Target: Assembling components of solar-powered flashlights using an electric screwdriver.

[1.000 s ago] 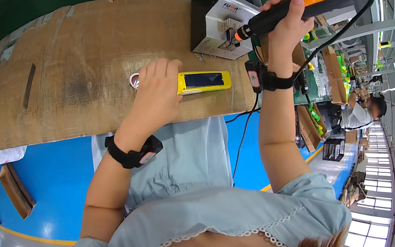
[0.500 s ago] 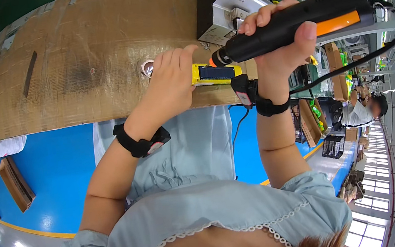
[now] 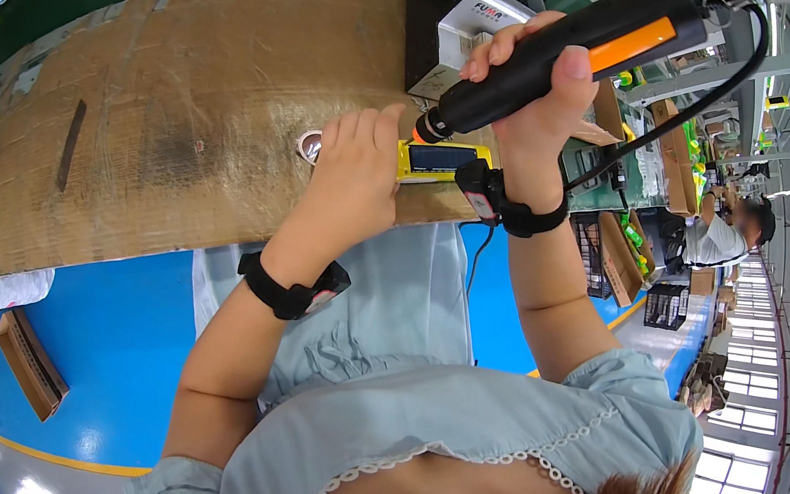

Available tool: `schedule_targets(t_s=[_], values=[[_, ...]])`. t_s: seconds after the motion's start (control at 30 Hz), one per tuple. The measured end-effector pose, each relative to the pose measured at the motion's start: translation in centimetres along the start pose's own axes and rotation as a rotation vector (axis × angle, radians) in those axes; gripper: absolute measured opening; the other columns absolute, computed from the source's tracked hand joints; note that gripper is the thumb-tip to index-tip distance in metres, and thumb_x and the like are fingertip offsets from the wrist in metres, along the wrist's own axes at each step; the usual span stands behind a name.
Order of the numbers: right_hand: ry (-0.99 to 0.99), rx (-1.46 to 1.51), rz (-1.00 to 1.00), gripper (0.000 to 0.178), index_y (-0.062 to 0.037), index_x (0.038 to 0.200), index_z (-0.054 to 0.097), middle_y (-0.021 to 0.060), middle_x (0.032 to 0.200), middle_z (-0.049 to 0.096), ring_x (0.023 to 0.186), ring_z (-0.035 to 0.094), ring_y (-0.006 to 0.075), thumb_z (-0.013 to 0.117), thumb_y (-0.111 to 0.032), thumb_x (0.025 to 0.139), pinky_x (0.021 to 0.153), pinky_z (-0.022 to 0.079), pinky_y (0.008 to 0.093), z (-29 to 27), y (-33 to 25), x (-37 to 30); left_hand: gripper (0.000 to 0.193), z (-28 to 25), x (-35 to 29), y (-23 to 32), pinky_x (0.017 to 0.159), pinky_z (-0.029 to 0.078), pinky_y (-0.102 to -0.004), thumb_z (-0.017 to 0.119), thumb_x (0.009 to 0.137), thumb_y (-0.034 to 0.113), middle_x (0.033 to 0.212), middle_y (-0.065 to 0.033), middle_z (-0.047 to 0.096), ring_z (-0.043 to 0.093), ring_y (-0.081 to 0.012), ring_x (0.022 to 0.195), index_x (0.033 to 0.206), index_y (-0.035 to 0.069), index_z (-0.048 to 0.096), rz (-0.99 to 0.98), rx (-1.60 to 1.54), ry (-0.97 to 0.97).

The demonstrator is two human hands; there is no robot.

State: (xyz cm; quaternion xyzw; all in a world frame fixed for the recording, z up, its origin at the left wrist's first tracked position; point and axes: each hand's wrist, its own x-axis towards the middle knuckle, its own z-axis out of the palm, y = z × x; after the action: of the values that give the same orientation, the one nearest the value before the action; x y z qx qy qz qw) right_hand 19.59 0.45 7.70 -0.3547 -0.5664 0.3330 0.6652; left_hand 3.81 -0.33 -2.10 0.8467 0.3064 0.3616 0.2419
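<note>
Yellow device (image 3: pixel 444 159) lies on cardboard (image 3: pixel 202 92) just right of the left hand (image 3: pixel 352 174). Left of that hand shows a pale-rimmed disc (image 3: pixel 309 147). The hand arches over the device's left part; I cannot tell how far it closes underneath. Rightward, an orange-tipped black power screwdriver (image 3: pixel 534 83) meets or nears the device, wrapped by the right hand (image 3: pixel 540 126).

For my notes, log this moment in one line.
left hand: on yellow device; right hand: holds black tool; orange tip: near device
</note>
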Motion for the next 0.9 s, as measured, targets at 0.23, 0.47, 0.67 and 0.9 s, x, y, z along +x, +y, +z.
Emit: schedule_targets(t_s=[0.23, 0.47, 0.67, 0.9], values=[[-0.089, 0.006, 0.049, 0.05, -0.004, 0.097, 0.046, 0.0114, 0.071, 0.053, 0.061, 0.056, 0.0237, 0.059, -0.049, 0.08, 0.06, 0.05, 0.0368, -0.1, 1.0, 0.0, 0.073, 0.4, 0.2, -0.1, 0.092, 0.034, -0.043, 0.064, 0.06, -0.002, 0.109, -0.021, 0.048, 0.046, -0.0381, 0.104, 0.127, -0.002, 0.036, 0.01, 0.043, -0.017], [-0.092, 0.029, 0.001, 0.049, 0.0002, 0.093, 0.046, 0.0129, 0.068, 0.052, 0.057, 0.055, 0.0239, 0.063, -0.045, 0.08, 0.055, 0.048, 0.0375, 1.1, 1.7, 0.4, 0.065, 0.2, 0.3, -0.5, 0.088, 0.035, -0.0432, 0.063, 0.057, 0.0, 0.103, -0.0211, 0.049, 0.047, -0.0389, 0.099, 0.118, -0.002, 0.041, -0.005, 0.081, -0.005], [-0.112, 0.236, 0.021, 0.025, 0.0007, 0.096, 0.048, 0.0093, 0.068, 0.054, 0.057, 0.055, 0.0175, 0.06, -0.019, 0.087, 0.054, 0.048, 0.0307, 0.5, 2.3, 0.5, 0.055, 0.5, 1.3, -0.7, 0.088, 0.037, -0.0434, 0.067, 0.058, 0.009, 0.1, -0.0216, 0.049, 0.047, -0.0382, 0.098, 0.108, -0.004, 0.049, -0.035, 0.152, -0.107], [-0.112, 0.257, 0.039, 0.023, -0.0003, 0.097, 0.049, 0.0083, 0.072, 0.056, 0.06, 0.057, 0.0161, 0.061, -0.016, 0.085, 0.057, 0.049, 0.0288, 0.7, 0.8, 0.1, 0.052, 0.4, 0.2, 0.2, 0.093, 0.032, -0.0455, 0.071, 0.063, 0.02, 0.104, -0.0202, 0.05, 0.047, -0.0361, 0.103, 0.106, -0.001, 0.051, -0.033, 0.382, -0.157]])
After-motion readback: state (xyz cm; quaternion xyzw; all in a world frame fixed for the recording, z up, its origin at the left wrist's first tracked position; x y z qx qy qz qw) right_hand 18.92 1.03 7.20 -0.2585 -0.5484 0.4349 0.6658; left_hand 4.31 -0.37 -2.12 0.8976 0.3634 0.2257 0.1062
